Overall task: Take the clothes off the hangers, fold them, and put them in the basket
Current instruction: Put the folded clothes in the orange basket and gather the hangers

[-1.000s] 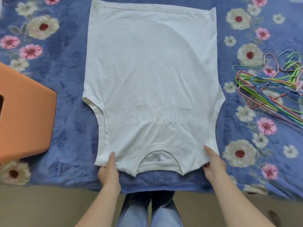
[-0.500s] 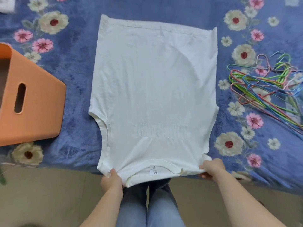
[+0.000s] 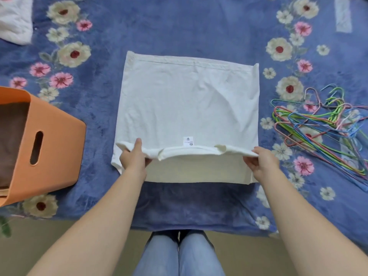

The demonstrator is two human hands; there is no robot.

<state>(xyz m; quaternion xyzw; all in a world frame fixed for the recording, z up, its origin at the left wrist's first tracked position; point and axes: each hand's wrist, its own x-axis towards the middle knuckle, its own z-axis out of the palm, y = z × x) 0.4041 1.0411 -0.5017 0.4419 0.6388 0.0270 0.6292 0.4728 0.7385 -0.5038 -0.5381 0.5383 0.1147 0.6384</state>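
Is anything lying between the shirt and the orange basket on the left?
Nothing visible. Only bare blanket lies between the shirt and the basket. The hangers are piled on the shirt's other side. The left hand and right hand grip its near end.

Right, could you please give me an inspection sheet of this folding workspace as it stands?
Surface: blue floral blanket, bearing everything.
Job's things: white T-shirt lies flat with its collar end raised off the lower layer; orange basket at left, something brown inside; coloured wire hangers piled at right, apart from the shirt.
Clutter: white cloth at the far left corner.
Grippers: left hand and right hand each pinch a shoulder of the T-shirt.
Cables: nothing seen.
Surroundings: beige floor along the near edge; the person's jeans.
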